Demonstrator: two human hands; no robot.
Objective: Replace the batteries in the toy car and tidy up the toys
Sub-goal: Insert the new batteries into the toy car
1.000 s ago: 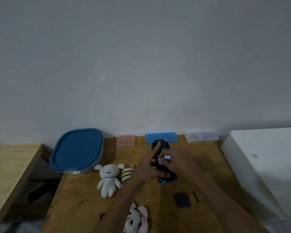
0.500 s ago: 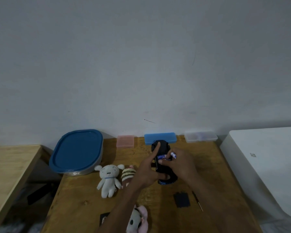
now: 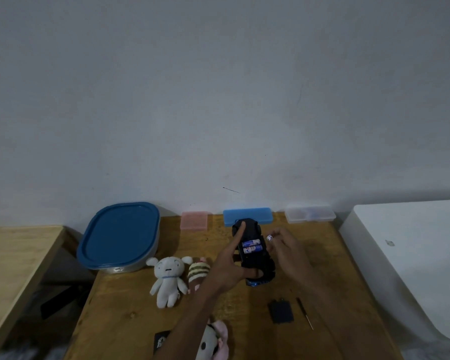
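Two batteries (image 3: 251, 246) sit in the upturned toy car (image 3: 252, 252), which your left hand (image 3: 227, 268) grips, forefinger stretched along it. Your right hand (image 3: 283, 245) pinches a third battery (image 3: 269, 238), mostly hidden, just beside the car on the wooden table (image 3: 130, 307).

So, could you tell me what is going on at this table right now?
A person is changing the batteries in a black toy car turned upside down on the wooden table. The left hand steadies the car, where two batteries sit in the open compartment. The right hand pinches another battery beside it. The battery cover and a screwdriver lie nearby.
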